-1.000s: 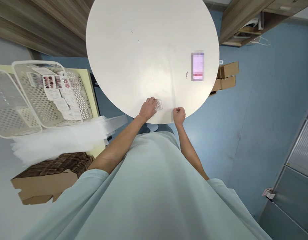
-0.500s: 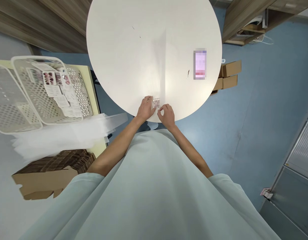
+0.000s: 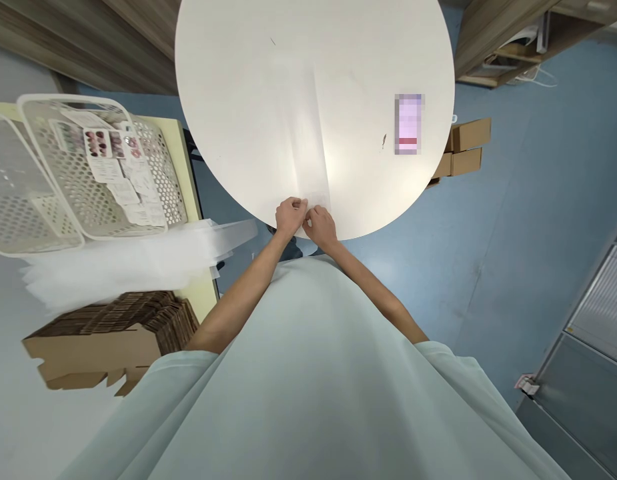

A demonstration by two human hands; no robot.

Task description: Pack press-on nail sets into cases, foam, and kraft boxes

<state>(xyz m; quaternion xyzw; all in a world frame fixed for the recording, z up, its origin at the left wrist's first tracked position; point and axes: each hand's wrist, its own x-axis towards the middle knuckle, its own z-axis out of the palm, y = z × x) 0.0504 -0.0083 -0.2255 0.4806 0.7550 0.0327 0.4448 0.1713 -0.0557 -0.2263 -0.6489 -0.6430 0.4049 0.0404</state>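
A long strip of translucent white wrapping sheet (image 3: 308,133) lies on the round white table (image 3: 228,120), its near end at my hands. My left hand (image 3: 290,217) is closed at the left corner of this end, thumb and fingers pinched on the sheet. Close beside it on the right, my right hand (image 3: 321,227) is closed too, its fingertips bent down at the near edge of the sheet. A small clear pack (image 3: 317,199) shows faintly through the sheet just beyond my fingers. My fingers hide the sheet's very edge.
A phone (image 3: 408,125) lies on the table's right side. At left, a white perforated basket (image 3: 101,235) holds several cards and packs. Near it are a stack of translucent sheets (image 3: 133,267) and flattened cardboard boxes (image 3: 98,353). Brown boxes (image 3: 467,148) sit beyond the table's right edge.
The sheet has swung left and now lies over the small pack, which was plainly visible before. My right hand has moved left, close to my left hand. The view has shifted slightly.
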